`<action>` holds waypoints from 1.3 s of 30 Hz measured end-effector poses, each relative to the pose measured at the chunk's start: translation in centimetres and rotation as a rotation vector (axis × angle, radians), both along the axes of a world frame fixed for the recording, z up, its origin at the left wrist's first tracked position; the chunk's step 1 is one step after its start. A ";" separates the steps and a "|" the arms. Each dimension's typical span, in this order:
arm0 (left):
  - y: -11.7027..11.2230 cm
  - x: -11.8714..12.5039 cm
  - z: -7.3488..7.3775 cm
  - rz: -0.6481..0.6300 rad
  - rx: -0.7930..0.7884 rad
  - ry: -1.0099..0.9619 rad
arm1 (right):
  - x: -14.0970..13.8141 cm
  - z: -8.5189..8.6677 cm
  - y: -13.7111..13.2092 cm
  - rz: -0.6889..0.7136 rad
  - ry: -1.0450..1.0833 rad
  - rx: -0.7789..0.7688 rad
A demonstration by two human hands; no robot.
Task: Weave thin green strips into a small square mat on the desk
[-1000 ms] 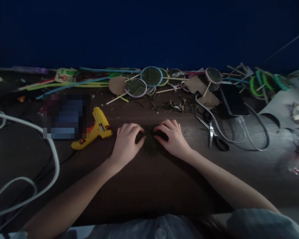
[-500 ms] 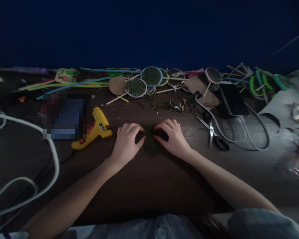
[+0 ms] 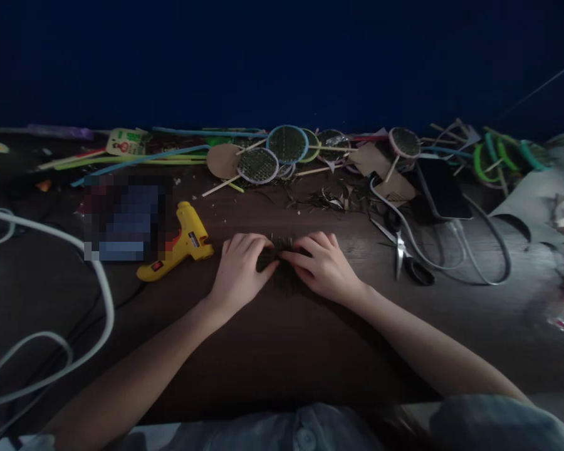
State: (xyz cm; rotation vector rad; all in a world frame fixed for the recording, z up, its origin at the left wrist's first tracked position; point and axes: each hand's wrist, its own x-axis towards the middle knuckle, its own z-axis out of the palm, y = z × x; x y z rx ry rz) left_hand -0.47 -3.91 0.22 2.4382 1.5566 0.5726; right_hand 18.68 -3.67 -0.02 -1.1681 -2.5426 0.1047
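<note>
Right hand (image 3: 325, 268) has slid left to meet left hand (image 3: 239, 270), fingers (image 3: 305, 245) of both pinched shut on top edge of dark woven mat (image 3: 287, 285) lying mid-tabletop (image 3: 282, 357) near glue gun (image 3: 181, 243); probably light, floppy, fray-prone, best held by edges

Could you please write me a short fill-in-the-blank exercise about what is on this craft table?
1. The left hand and right hand both hold a dark green woven piece that lies on the ____.
2. The glue gun beside the left hand is ____ in colour.
3. The metal-bladed ____ lie to the right of the right hand.
Missing words: table; yellow; scissors.
</note>
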 end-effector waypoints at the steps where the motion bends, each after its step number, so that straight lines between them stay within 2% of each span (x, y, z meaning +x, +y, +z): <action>1: 0.0 0.0 0.0 -0.002 0.002 -0.001 | 0.0 0.0 0.0 0.012 -0.006 0.017; 8: 0.1 0.0 -0.1 -0.003 0.010 -0.016 | 0.1 0.1 0.4 0.087 0.033 0.148; 17: 0.1 0.0 -0.2 -0.009 0.018 -0.033 | 0.2 0.2 0.4 0.096 0.043 0.191; 24: 0.0 -0.1 -0.3 -0.012 0.019 -0.037 | -0.1 0.1 0.4 0.081 -0.009 0.167; 39: 0.1 -0.1 -0.2 -0.010 0.014 -0.050 | -0.1 0.1 0.6 0.095 0.014 0.158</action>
